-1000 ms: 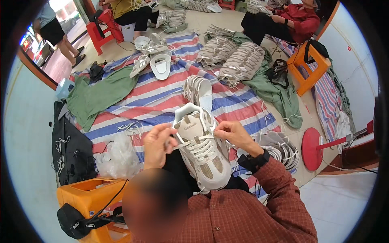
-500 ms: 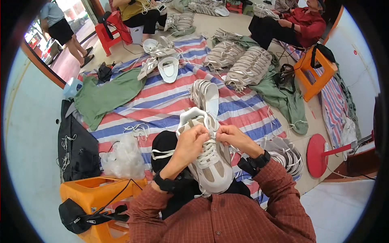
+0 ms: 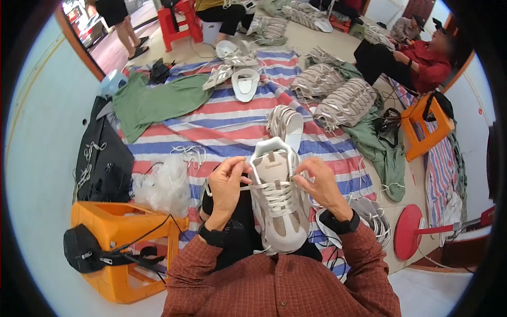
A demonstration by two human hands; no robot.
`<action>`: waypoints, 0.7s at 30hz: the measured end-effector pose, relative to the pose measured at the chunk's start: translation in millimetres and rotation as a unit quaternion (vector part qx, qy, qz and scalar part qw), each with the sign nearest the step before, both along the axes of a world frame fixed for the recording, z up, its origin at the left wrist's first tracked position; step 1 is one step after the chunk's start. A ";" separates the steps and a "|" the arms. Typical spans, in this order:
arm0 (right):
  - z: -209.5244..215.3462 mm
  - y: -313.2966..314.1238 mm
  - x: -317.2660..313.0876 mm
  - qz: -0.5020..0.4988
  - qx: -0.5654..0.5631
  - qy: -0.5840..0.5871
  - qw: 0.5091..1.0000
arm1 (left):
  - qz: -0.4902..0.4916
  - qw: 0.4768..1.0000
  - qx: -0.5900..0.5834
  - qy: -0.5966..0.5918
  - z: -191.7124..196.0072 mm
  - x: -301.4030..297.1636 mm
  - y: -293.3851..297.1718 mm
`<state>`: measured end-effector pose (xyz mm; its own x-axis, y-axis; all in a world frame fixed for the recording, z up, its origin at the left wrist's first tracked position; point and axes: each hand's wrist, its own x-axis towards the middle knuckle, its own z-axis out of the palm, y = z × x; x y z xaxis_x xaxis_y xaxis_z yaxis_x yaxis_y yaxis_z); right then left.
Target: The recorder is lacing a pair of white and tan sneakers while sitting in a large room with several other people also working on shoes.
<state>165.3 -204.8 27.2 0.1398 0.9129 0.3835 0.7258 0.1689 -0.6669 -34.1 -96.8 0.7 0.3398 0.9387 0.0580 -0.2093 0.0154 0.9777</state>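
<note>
A beige and white sneaker (image 3: 279, 232) lies toe toward me over my lap, its tongue and collar pointing away. White shoelace (image 3: 278, 199) crosses its front in several rows. Beside the upper left edge of the shoe, my left hand (image 3: 226, 186) pinches a lace end that stretches out from the top row. At the upper right eyelets, the fingers of my right hand (image 3: 320, 186) are closed on the other side of the lace, partly hiding it. Both wrists wear black bands.
A striped sheet (image 3: 222, 124) covers the floor. Bundled shoe uppers (image 3: 346, 103) lie ahead right, a stack of uppers (image 3: 285, 124) just beyond the sneaker. An orange stool (image 3: 127, 222) and clear plastic bag (image 3: 162, 187) are at left, a red round base (image 3: 409, 232) at right. Other people sit farther off.
My hands have moved apart from the middle of the laces to either side of the shoe, baring the tongue. The view has shifted, so the surroundings sit further right.
</note>
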 end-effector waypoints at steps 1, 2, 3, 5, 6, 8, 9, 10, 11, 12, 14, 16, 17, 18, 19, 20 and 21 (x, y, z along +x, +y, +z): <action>3.8 2.8 -3.7 0.024 0.014 -0.029 0.999 | -0.013 0.999 -0.044 0.018 -4.7 -8.3 -0.4; 4.6 7.5 -12.1 0.037 0.007 -0.033 0.999 | -0.030 0.996 -0.077 0.023 -9.6 -14.2 -1.3; 4.3 13.9 -21.3 0.076 0.032 -0.013 0.997 | -0.061 0.993 -0.085 0.056 -14.5 -17.8 -3.9; 2.0 22.8 -37.4 0.120 -0.022 0.050 0.991 | -0.120 0.980 -0.108 0.119 -22.2 -23.3 -12.3; 1.3 26.3 -40.7 0.120 -0.006 0.045 0.992 | -0.145 0.977 -0.101 0.123 -24.4 -25.4 -15.5; -1.5 34.2 -45.8 0.129 -0.059 -0.094 0.985 | -0.163 0.971 -0.096 0.147 -25.9 -26.8 -20.2; -2.3 34.9 -47.0 0.145 -0.038 -0.094 0.984 | -0.168 0.970 -0.096 0.150 -25.5 -26.3 -22.3; -2.9 35.1 -47.9 0.138 -0.050 -0.104 0.984 | -0.166 0.970 -0.098 0.148 -24.4 -25.8 -23.6; -2.9 35.5 -48.2 0.123 -0.082 -0.118 0.982 | -0.160 0.972 -0.105 0.137 -22.6 -25.4 -24.6; -2.6 35.9 -47.9 0.132 -0.061 -0.114 0.983 | -0.163 0.972 -0.124 0.112 -20.5 -25.2 -24.7; -1.3 36.8 -47.1 0.134 -0.070 -0.114 0.982 | -0.170 0.970 -0.111 0.138 -16.2 -25.5 -21.6; -0.1 37.7 -46.2 0.151 -0.075 -0.097 0.981 | -0.186 0.965 -0.107 0.151 -12.9 -26.4 -18.7; 0.1 38.1 -45.5 0.155 -0.094 -0.084 0.980 | -0.193 0.961 -0.116 0.159 -12.1 -26.9 -17.0; -0.1 38.4 -44.6 0.161 -0.085 -0.086 0.980 | -0.208 0.957 -0.132 0.153 -11.8 -26.8 -15.8; -0.7 38.6 -43.6 0.168 -0.091 -0.088 0.978 | -0.201 0.957 -0.124 0.167 -12.0 -26.1 -15.5; -1.5 38.0 -42.4 0.170 -0.102 -0.091 0.976 | -0.196 0.954 -0.091 0.207 -12.4 -25.0 -16.0; -2.9 37.2 -41.7 0.174 -0.095 -0.089 0.976 | -0.191 0.952 -0.057 0.233 -13.2 -23.4 -17.0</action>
<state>123.6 -167.6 24.3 -0.2450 0.9504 0.1917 0.7543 0.3111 -0.5782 -57.5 -113.8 -12.5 0.6213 0.7327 -0.2778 0.2886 0.1156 0.9504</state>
